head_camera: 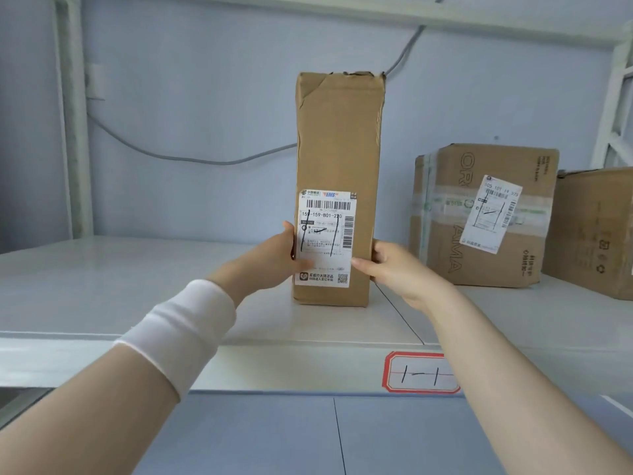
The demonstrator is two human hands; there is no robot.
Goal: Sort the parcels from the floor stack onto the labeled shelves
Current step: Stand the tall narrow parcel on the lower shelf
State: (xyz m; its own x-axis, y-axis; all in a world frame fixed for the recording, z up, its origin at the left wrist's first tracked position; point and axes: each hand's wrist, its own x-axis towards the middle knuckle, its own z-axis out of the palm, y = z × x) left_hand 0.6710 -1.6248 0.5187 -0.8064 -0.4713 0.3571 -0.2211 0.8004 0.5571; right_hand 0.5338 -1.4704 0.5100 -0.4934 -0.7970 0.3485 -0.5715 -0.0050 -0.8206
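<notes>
Standing upright at frame center on the white shelf (102, 279), a tall brown cardboard parcel (339, 138) with a crumpled top bears a white shipping label (325, 238) hand-marked "1-1". The left hand (274, 258) and right hand (400, 269) clasp its lower sides, thumbs on the front face.
</notes>
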